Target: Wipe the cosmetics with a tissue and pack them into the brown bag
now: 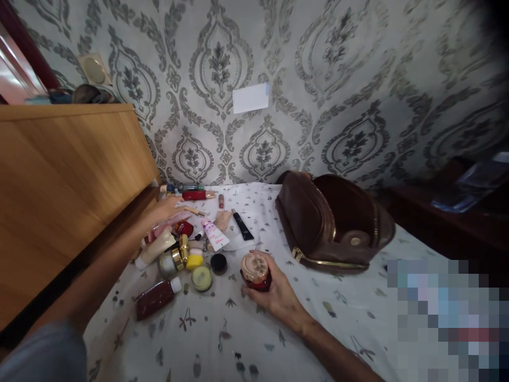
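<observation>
My right hand (278, 292) is wrapped round a round red jar with a patterned pinkish lid (255, 268), just above the printed sheet. On the left, my left hand (169, 207) reaches over a cluster of cosmetics, near a thin tan brush (193, 210) and a red tube (196, 195); its fingers are too small to make out what they hold, if anything. Around it lie a white and pink tube (214, 234), a black tube (242, 225), a cream tube (159, 248) and a yellow item (194, 259). Nearer are a pale green jar (201, 278), a black lid (218, 263) and a dark red bottle (156, 300).
An open brown leather bag (306, 212) stands on the sheet (222, 339) at the right. A wooden cabinet (67, 185) borders the left side. Behind is a patterned wall (222, 127) with a white card (251, 98). Dark furniture is at the far right.
</observation>
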Motion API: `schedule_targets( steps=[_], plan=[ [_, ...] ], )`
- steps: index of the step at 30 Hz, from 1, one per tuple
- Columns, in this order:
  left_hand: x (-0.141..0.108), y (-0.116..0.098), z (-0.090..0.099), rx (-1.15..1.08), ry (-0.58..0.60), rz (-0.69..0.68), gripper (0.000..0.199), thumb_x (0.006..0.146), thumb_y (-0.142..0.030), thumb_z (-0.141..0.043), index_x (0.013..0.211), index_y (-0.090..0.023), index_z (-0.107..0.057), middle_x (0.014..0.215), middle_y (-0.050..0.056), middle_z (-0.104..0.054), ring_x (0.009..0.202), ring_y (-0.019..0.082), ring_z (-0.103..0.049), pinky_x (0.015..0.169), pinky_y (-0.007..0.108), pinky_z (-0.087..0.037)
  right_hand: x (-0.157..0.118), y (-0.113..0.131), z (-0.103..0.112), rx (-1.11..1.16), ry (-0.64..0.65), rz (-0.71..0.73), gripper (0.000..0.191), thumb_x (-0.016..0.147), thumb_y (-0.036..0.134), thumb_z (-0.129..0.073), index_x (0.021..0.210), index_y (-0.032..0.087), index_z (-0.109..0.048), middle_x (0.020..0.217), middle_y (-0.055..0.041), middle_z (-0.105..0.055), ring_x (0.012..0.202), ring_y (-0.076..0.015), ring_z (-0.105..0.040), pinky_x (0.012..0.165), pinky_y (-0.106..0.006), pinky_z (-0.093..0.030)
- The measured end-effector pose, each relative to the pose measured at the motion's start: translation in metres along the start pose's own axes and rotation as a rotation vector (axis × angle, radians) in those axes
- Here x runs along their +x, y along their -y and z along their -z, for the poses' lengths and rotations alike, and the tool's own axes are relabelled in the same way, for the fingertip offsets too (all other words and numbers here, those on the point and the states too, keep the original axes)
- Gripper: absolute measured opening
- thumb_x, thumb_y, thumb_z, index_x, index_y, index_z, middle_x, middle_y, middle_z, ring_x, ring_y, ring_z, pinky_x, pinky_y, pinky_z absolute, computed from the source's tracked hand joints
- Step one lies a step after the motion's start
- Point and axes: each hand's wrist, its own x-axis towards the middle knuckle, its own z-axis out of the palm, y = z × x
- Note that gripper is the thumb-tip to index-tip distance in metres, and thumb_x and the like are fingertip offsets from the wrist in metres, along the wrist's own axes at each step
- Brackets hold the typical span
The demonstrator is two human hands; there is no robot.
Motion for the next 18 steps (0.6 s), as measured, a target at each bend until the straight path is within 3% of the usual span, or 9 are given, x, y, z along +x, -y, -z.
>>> schedule_targets(
  steps=[6, 10, 14, 18],
  plan=[
    [-0.061, -0.012, 0.026, -0.008, 0.155, -0.024, 0.05, 0.08, -0.064, -0.054, 0.105, -0.023, -0.071, 0.096, 0.003, -0.071, 0.091, 0.025, -0.064, 0.077, 0.029, -0.049, 0.001, 0.0, 0.0, -0.003, 0.003, 0.013, 0.063, 0.063, 0.027, -0.079, 0.12, 0.023, -0.052, 0.101, -0.0036, -0.068, 0.095, -0.0229, -0.067, 0.089, -0.037, -0.055],
    [-0.096, -0.036, 0.03, -0.037, 0.356, -0.086, 0.06, 0.08, -0.063, -0.059, 0.125, -0.023, -0.063, 0.115, 0.004, -0.069, 0.103, 0.025, -0.062, 0.084, 0.028, -0.048, 0.002, -0.004, 0.0, -0.017, 0.016, 0.04, 0.066, 0.062, 0.027, -0.08, 0.12, 0.023, -0.049, 0.104, -0.0044, -0.068, 0.097, -0.0232, -0.067, 0.093, -0.038, -0.055],
    [-0.105, -0.05, 0.024, -0.033, 0.451, -0.132, 0.078, 0.078, -0.059, -0.066, 0.145, -0.025, -0.047, 0.142, 0.008, -0.057, 0.125, 0.03, -0.052, 0.101, 0.032, -0.043, 0.003, -0.006, -0.001, -0.037, 0.017, 0.07, 0.067, 0.062, 0.029, -0.082, 0.12, 0.024, -0.049, 0.105, -0.0048, -0.068, 0.099, -0.024, -0.067, 0.095, -0.04, -0.053],
    [-0.093, -0.048, 0.016, 0.011, 0.495, -0.134, 0.083, 0.075, -0.056, -0.069, 0.148, -0.025, -0.043, 0.145, 0.009, -0.055, 0.128, 0.03, -0.052, 0.104, 0.034, -0.042, 0.002, -0.006, -0.001, -0.013, 0.025, 0.072, 0.066, 0.061, 0.03, -0.082, 0.119, 0.023, -0.05, 0.104, -0.0046, -0.068, 0.098, -0.0229, -0.067, 0.093, -0.037, -0.054]
  ],
)
